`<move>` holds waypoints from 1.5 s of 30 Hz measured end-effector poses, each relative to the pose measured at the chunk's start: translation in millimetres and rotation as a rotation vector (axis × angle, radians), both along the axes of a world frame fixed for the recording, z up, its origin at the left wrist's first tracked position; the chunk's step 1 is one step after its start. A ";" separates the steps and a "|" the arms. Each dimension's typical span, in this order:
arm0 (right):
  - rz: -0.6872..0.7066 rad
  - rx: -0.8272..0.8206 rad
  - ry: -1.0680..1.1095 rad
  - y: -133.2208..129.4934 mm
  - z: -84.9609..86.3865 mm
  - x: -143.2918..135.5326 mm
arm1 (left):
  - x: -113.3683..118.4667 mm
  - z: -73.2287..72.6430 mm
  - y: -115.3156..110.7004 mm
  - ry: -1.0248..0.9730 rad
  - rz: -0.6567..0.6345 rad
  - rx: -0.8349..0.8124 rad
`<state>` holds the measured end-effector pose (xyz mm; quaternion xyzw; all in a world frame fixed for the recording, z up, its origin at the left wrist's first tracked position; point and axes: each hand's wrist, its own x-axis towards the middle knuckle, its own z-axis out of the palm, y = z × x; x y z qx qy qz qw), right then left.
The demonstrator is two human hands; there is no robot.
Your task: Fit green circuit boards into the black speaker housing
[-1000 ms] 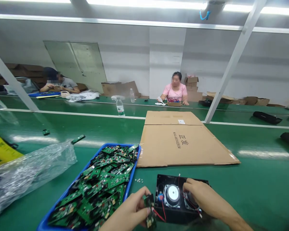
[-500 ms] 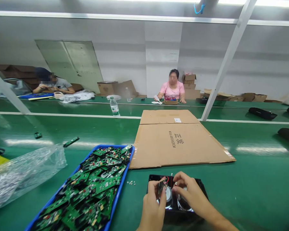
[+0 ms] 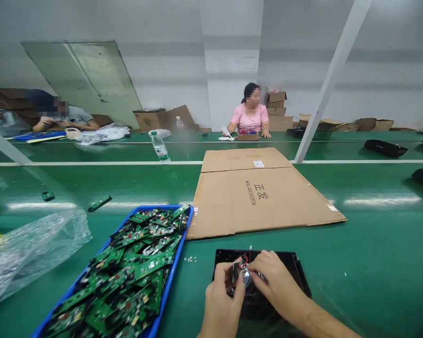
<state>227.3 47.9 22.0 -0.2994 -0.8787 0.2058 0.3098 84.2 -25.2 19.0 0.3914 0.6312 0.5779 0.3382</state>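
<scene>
At the near edge of the green bench we see a black housing [image 3: 296, 272] lying flat, with both of our hands over its open top. The left hand [image 3: 221, 300] pinches a small board [image 3: 236, 271] between thumb and fingers and holds it upright above the round speaker [image 3: 246, 278] inside the housing. The right hand [image 3: 277, 284] curls its fingertips onto the speaker just beside the board; whether it grips anything there we cannot tell. Thin red wires [image 3: 245, 259] loop up between the two hands.

Left of the housing stands a blue tray [image 3: 169, 286] heaped with green boards, and farther left lies a crumpled clear bag [image 3: 31, 249]. A few small white bits [image 3: 189, 258] sit between tray and housing. Beyond them a flattened carton [image 3: 261, 197] covers the bench. Across the far bench a person in pink [image 3: 250, 117] sits, and another person [image 3: 61, 117] leans at the left. A water bottle [image 3: 160, 148] stands between them.
</scene>
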 end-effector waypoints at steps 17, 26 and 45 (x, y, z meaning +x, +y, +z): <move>-0.076 0.562 -0.189 -3.7 -4.2 -3.5 | 3.1 17.2 3.0 -0.028 -0.022 -0.024; -0.054 0.454 -0.075 -1.2 -4.6 -3.8 | 0.5 18.1 -1.2 0.015 -0.028 -0.031; 0.077 0.059 -0.157 1.5 7.0 3.8 | -4.0 -6.3 -8.0 0.074 -0.147 0.100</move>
